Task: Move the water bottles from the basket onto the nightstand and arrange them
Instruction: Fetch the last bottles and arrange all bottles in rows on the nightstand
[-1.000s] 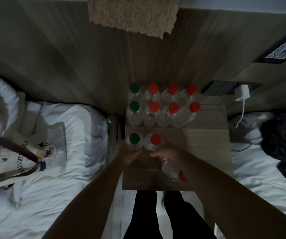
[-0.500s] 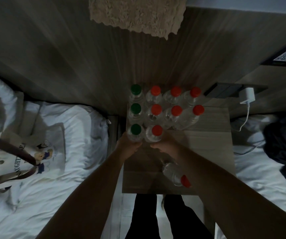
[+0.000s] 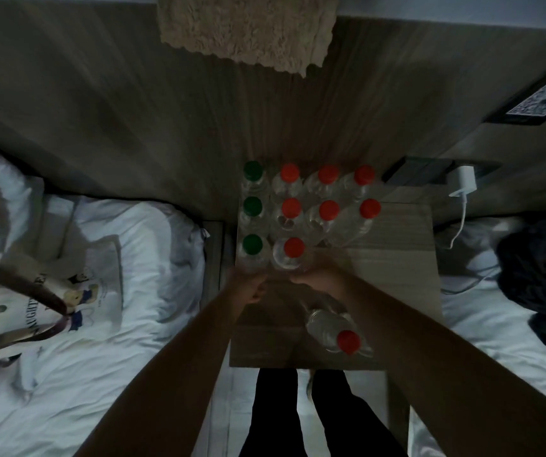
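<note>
Front bottles [image 3: 289, 255] moved back; cannot tell left hand [image 3: 247, 288] or right hand [image 3: 319, 279] grip.

Both bare forearms are extended forward and angled inward. The left hand [image 3: 248, 290] and right hand [image 3: 317, 279] are held low and close together, just apart. Fingers are seen curled forward; in the dim light it cannot be told whether anything is gripped.
</note>
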{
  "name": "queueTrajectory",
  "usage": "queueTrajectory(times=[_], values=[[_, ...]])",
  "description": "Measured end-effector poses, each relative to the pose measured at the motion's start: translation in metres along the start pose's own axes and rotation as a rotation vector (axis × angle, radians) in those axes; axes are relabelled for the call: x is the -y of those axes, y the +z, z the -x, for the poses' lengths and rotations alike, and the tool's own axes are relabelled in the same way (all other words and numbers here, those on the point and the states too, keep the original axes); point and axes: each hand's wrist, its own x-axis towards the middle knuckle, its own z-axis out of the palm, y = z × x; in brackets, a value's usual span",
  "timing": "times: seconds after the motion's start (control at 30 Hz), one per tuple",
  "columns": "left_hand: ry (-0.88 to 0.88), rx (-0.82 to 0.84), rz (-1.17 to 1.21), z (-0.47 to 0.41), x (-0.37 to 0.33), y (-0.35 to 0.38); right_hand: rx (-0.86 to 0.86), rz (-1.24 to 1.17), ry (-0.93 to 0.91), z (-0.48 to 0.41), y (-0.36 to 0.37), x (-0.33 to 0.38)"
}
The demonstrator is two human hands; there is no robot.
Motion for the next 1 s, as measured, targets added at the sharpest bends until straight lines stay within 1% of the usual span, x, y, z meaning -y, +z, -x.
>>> queueTrajectory(times=[0.03,0.1,0.13,0.2,0.27,0.37,0.43,0.5,0.6,0.67,0.73,0.83,1.0], values=[[-0.003,0.028,-0.029,0.012,0.003,0.003,0.020,0.071,-0.023,0.009,-0.007,0.000],[0.085,0.041,-0.136,0.033,0.009,0.013,0.030,0.130,-0.049,0.031,-0.025,-0.004],[0.199,0.018,-0.223,0.041,0.011,0.018,0.018,0.124,-0.065,0.041,-0.035,-0.009],[0.399,0.037,-0.411,0.054,0.017,0.028,-0.024,0.138,-0.102,0.066,-0.052,-0.021],[0.528,0.095,-0.456,0.071,0.021,0.039,-0.027,0.218,-0.096,0.092,-0.067,-0.035],[0.689,0.100,-0.528,0.098,0.024,0.062,-0.033,0.287,-0.117,0.133,-0.079,-0.050],[0.697,0.076,-0.629,0.110,0.023,0.076,-0.031,0.321,-0.162,0.152,-0.080,-0.061],[0.725,0.024,-0.742,0.113,0.026,0.089,0.009,0.379,-0.198,0.164,-0.077,-0.072],[0.768,-0.030,-0.948,0.118,0.027,0.102,0.016,0.436,-0.276,0.170,-0.072,-0.089],[0.751,-0.064,-1.058,0.120,0.028,0.107,0.008,0.463,-0.311,0.171,-0.068,-0.097],[0.712,-0.083,-1.119,0.120,0.029,0.110,-0.034,0.538,-0.331,0.168,-0.061,-0.106],[0.664,-0.108,-1.073,0.121,0.029,0.114,-0.074,0.588,-0.344,0.159,-0.053,-0.115],[0.586,-0.147,-0.888,0.125,0.029,0.121,-0.110,0.510,-0.325,0.147,-0.045,-0.121]])
